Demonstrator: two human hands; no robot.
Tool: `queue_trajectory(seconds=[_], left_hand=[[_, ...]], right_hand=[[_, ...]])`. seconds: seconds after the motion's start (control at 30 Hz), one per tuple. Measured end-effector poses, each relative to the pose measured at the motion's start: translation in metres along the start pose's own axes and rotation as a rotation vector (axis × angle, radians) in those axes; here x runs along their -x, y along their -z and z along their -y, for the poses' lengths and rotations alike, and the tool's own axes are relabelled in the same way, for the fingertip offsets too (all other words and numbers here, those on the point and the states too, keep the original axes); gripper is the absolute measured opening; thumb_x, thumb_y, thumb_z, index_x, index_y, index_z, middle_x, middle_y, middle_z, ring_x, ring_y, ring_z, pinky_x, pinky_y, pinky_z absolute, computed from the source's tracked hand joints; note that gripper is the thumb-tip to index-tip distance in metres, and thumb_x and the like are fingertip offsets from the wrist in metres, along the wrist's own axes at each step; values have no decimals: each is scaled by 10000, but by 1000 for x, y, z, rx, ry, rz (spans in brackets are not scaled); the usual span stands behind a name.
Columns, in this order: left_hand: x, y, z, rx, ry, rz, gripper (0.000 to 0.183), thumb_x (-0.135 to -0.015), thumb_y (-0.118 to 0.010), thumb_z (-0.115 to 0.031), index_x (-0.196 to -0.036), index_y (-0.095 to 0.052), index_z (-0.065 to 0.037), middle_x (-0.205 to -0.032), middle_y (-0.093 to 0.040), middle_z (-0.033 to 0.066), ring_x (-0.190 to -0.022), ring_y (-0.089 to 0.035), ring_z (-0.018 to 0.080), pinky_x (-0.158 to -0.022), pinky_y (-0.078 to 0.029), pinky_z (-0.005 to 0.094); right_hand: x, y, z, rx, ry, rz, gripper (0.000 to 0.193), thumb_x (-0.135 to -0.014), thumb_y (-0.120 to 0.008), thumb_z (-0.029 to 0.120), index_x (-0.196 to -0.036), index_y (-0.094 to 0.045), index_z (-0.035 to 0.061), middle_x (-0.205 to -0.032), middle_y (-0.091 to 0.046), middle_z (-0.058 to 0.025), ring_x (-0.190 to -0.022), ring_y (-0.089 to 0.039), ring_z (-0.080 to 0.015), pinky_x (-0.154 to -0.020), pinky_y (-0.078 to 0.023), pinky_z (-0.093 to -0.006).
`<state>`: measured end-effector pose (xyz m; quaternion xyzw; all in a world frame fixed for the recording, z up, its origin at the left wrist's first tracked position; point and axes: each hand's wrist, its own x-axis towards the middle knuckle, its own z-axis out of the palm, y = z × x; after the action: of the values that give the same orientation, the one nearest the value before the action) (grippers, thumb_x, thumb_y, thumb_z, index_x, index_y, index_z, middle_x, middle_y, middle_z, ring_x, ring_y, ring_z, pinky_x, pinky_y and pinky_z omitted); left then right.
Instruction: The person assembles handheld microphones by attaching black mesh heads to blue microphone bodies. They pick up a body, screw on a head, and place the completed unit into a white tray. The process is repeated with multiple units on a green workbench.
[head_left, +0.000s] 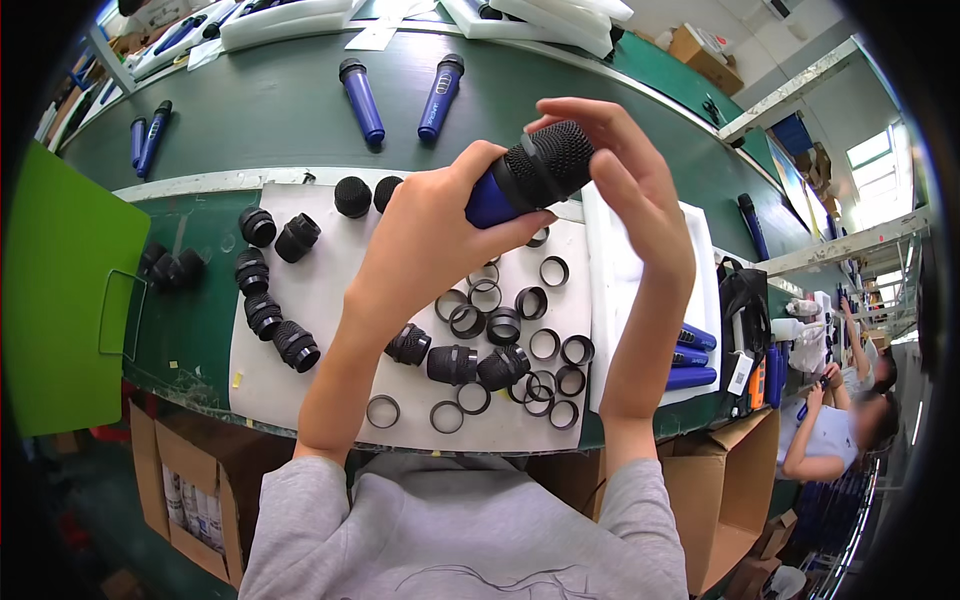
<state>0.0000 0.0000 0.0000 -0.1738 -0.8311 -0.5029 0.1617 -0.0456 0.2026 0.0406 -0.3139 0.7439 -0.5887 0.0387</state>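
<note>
Surface (180, 320) in green is running across the middle of the frame, a white sheet (265, 390) is covering its central part, and a white foam tray (608, 300) is lying just right of that sheet. Above the sheet, the left hand (440, 220) is clamping fingers and thumb around the blue body of a microphone (528, 175), slightly above the centre of the frame. The right hand (635, 190) is standing up beside the other end, its fingers and thumb apart and curving around the black grille (562, 155); whether it is touching there, I cannot tell. The microphone's long axis is slanting from lower left to upper right, so the body is sitting in the left hand while the grille is pointing into the right hand's gap. From the right hand, the microphone is lying to the left, with the grille end nearest. Below, loose black grille heads (452, 365) are lying in the sheet's lower middle, and the smallest pieces, thin black rings (541, 300), are scattering across its right half.
</note>
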Motion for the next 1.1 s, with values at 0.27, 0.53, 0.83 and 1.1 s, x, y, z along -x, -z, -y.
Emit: queue_trajectory(seconds=[0.27, 0.53, 0.83, 1.1], left_hand=[[2, 0, 1, -69, -38, -65, 443, -766, -852, -270, -1063, -628, -29, -726, -675, 99, -614, -666, 185, -594, -518, 303], [0, 1, 6, -121, -9, -46, 490, -776, -814, -392, -1079, -615, -63, -753, -692, 157, -665, -696, 325, -598, -538, 402], [0, 2, 3, -46, -4, -25, 472, -752, -857, -286, -1099, -640, -53, -744, -694, 110, -605, -670, 190, -590, -518, 314], [0, -4, 6, -116, -41, -58, 459, -756, -853, -297, -1077, -632, -55, -718, -674, 115, -604, -669, 239, -586, -518, 332]], right_hand=[[-3, -2, -6, 84, 184, -92, 548, -791, -854, 294, -1170, -640, -39, -1057, -700, -95, -985, -644, -167, -928, -493, -325], [-4, -16, -2, 140, -62, -230, 553, -779, -863, 380, -1075, -662, -41, -913, -716, -71, -877, -653, -145, -812, -527, -301], [0, -2, -2, -143, 151, -1, 519, -854, -798, 204, -1286, -605, -10, -1200, -668, -134, -1087, -643, -182, -926, -505, -317], [-2, 3, -12, 43, 181, -55, 490, -840, -810, 224, -1225, -633, -22, -1131, -697, -121, -1049, -661, -185, -947, -510, -338]])
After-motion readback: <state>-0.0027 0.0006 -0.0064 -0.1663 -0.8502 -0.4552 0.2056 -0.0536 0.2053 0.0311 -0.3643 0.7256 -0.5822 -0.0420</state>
